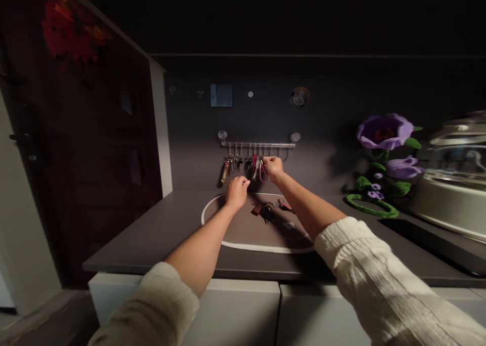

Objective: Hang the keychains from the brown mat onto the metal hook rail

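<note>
A clear hook rail point(258, 144) is fixed to the dark wall, with several bunches of keys hanging from it. At its middle, my right hand point(274, 168) pinches a bunch of keys point(258, 165) with a pink loop, close under the hooks. My left hand point(237, 192) is lower and to the left, in front of the hanging keys, its fingers curled together; whatever they hold, if anything, is hidden. To its left hangs a key bunch with a tan tag point(225, 173) lettered "Love". More keys point(267, 212) lie below on a brown mat, beside a brown fob point(257, 209).
The white-rimmed mat point(250, 246) lies on a dark counter point(159, 234). Right of it stand purple artificial flowers point(385, 131), a green ring point(372, 207), a flat black object point(429, 245) and a cream container with a clear cover point(448, 199). A dark door point(114, 159) is at left.
</note>
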